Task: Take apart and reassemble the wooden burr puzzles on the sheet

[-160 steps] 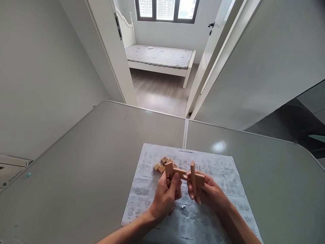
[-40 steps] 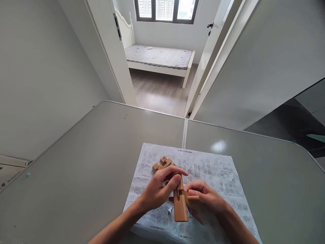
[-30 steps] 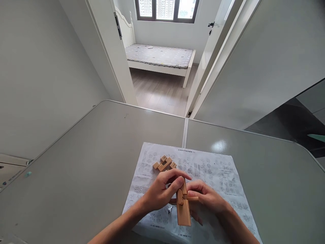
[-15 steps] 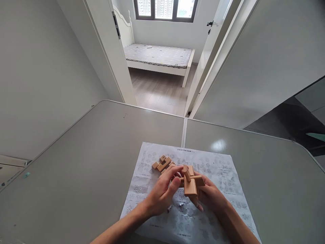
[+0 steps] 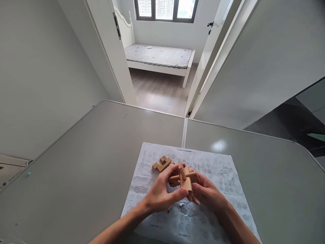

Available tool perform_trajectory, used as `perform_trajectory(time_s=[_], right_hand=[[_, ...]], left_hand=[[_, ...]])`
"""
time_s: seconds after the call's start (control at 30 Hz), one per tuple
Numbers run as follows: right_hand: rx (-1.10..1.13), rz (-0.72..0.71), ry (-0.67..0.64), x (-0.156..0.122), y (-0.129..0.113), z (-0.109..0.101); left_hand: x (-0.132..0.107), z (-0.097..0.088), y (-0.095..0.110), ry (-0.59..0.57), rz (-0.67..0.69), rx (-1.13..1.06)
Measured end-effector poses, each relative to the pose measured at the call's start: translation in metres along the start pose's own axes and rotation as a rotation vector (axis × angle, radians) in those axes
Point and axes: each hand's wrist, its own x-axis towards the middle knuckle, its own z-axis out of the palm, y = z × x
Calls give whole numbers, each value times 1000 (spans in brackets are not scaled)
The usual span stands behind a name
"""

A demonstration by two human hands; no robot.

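Between my two hands is a wooden burr puzzle [image 5: 186, 183], its light-brown bars crossing one another, held above a printed paper sheet [image 5: 223, 210]. My left hand [image 5: 162, 191] grips it from the left, thumb along the lower end of one bar and fingers around the back. From the right, my right hand [image 5: 207, 189] holds it with the fingers partly hidden under and behind it. Just beyond my left fingers, a cluster of loose notched wooden pieces [image 5: 164, 163] lies on the sheet.
The sheet, covered with small line diagrams, lies on a grey table [image 5: 76, 162] with a pale seam [image 5: 184, 132] running across it. Past the far edge, a doorway opens onto a room with a bed [image 5: 159, 56]. Walls stand on both sides.
The burr puzzle has turned and shifted slightly left. My left thumb has moved down and right onto its lower bar; my right fingers have shifted around it.
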Motion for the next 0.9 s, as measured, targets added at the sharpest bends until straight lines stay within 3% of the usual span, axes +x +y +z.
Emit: perform_trajectory(time_s=[0.57, 0.9], right_hand=[[-94, 30, 41, -1, 1, -3], [-58, 36, 89, 0, -3, 0]], left_hand=[[-1, -3, -4, -2, -43, -19], [-2, 3, -4, 60, 19, -11]])
